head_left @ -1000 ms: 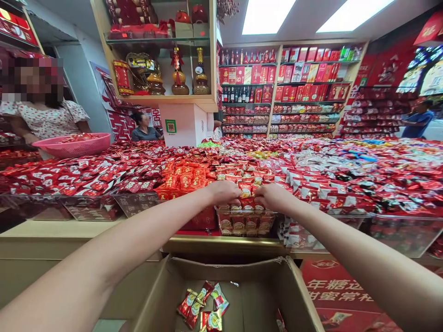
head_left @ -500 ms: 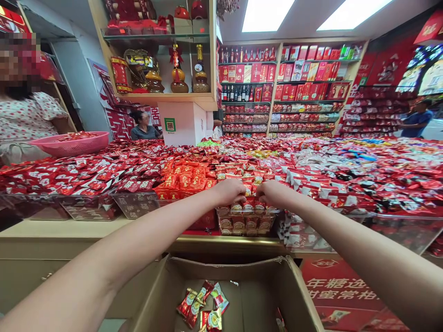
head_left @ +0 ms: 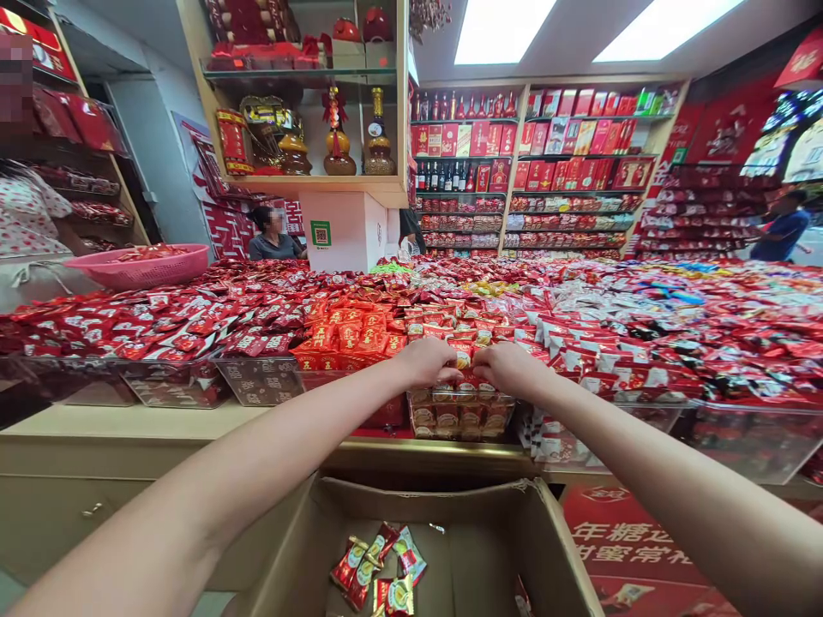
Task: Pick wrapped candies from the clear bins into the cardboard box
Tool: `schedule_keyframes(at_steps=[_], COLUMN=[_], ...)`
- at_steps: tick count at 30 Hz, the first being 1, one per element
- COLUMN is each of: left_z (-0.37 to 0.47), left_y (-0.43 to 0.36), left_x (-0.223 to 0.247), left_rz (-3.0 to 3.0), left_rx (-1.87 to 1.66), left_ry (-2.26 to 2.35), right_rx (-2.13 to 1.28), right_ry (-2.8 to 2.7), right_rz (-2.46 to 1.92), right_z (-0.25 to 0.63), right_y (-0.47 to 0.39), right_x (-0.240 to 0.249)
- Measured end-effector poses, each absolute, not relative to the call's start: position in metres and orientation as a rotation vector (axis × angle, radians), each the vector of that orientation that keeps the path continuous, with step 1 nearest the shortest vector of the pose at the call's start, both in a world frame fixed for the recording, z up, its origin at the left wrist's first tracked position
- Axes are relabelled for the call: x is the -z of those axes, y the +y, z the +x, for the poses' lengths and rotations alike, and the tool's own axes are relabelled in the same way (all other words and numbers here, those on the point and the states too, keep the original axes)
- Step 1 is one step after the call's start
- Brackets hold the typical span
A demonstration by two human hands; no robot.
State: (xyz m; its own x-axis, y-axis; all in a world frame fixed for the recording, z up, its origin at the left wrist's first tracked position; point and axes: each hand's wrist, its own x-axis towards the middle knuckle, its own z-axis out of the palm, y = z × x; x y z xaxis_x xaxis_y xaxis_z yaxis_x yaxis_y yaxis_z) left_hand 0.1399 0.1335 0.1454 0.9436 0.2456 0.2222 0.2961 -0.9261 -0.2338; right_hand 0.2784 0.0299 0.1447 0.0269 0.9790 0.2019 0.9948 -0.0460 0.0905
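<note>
Candy packets, red with gold print, fill a clear bin at the front edge of the display counter, and both hands lie on top of that heap. The left hand rests palm down on the bin's left part, fingers curled into the packets; the right hand does the same on the right part. The two hands are near each other, with only a narrow strip of packets showing between their fingertips. Whether either hand actually grips a packet cannot be told, since the fingertips are tucked under.

Below the counter's front edge, between the forearms, stands an open cardboard box with a small cluster of loose sweets lying on its floor toward the left. To the left of the bin is a heap of orange-red packets, just beside the left hand. Far along the counter's left edge a pink basket sits on the sweets, next to a person in a spotted top.
</note>
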Motion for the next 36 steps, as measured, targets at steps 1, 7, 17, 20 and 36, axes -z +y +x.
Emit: schedule_keyframes(at_steps=[1,7,17,20,36], left_z=[0.141,0.147,0.145,0.143,0.004], left_y=[0.134,0.135,0.128,0.126,0.055], left_x=[-0.144,-0.138,-0.134,-0.141,0.106], left_rz=[-2.832,-2.794,-2.809,-2.842,-3.304], left_rx=[0.270,0.271,0.415,0.481,-0.948], left_ry=[-0.404,-0.464,-0.492,-0.534,-1.066], right_rx=[0.324,0.288,0.248,0.255,-0.909], right_ry=[-2.111,-2.102,-2.132,-2.133,-2.405], right_rz=[-2.199,-2.222,-2.240,-2.244,-1.966], right_z=[0.279,0.282,0.282,0.281,0.135], right_y=[0.030,0.032,0.036,0.033,-0.020], right_x=[-0.144,-0.143,-0.145,-0.151,0.098])
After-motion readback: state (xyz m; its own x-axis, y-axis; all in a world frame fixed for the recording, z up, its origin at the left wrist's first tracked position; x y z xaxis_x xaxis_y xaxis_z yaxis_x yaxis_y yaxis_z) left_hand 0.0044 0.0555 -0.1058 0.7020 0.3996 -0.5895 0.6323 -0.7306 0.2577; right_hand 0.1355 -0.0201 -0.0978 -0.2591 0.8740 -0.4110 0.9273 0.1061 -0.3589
